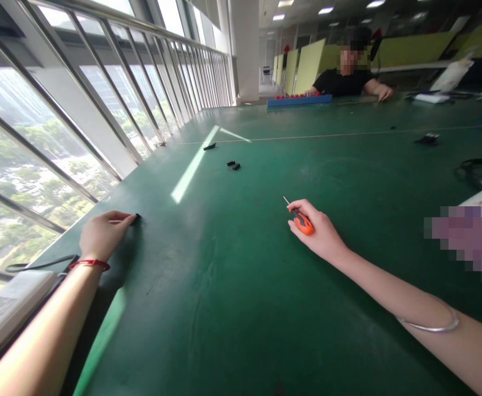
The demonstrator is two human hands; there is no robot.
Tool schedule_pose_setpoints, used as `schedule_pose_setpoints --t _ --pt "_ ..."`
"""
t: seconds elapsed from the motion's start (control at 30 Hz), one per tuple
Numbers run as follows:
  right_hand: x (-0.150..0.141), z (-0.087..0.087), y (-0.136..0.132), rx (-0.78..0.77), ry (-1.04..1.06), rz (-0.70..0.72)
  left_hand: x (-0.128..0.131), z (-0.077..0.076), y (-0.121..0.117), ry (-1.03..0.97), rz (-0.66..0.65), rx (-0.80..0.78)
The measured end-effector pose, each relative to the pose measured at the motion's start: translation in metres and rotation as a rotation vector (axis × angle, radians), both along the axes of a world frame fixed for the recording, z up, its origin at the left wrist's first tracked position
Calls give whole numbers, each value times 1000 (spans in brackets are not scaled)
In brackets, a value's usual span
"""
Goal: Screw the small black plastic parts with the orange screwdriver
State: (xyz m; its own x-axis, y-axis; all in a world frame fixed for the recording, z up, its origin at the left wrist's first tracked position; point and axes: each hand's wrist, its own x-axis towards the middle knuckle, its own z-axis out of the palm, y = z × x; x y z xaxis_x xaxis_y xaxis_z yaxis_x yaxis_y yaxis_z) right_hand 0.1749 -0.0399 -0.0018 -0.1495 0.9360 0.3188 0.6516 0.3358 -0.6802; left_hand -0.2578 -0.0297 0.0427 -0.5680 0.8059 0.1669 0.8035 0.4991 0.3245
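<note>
My left hand (104,234) is at the left side of the green table (233,286), fingertips pinched on a small black piece (137,217) at the tabletop. Its exact kind is too small to make out. Over the table's middle right, my right hand (317,228) is wrapped round an orange and grey screwdriver (304,221). The metal shaft points up and to the left, away from me. Two small black parts (233,165) lie close together farther off, between the hands. Beyond them, another slim black part (209,146) rests by a strip of sunlight.
A metal railing (142,82) runs along the left edge. A white box-like object (14,313) sits beside my left forearm. At the far side a person (344,80) sits behind a blue rack with red pieces (299,100). Black items (428,139) and a cable (472,170) lie right.
</note>
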Motion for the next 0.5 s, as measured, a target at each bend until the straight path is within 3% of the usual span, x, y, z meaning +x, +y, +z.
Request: schedule_pose_setpoints --t 0.33,0.5 --pt "0 1 0 37 -59 -7 30 2 -6 488 -50 -162" --pt "0 2 0 57 -71 -1 31 8 -13 494 -107 -210"
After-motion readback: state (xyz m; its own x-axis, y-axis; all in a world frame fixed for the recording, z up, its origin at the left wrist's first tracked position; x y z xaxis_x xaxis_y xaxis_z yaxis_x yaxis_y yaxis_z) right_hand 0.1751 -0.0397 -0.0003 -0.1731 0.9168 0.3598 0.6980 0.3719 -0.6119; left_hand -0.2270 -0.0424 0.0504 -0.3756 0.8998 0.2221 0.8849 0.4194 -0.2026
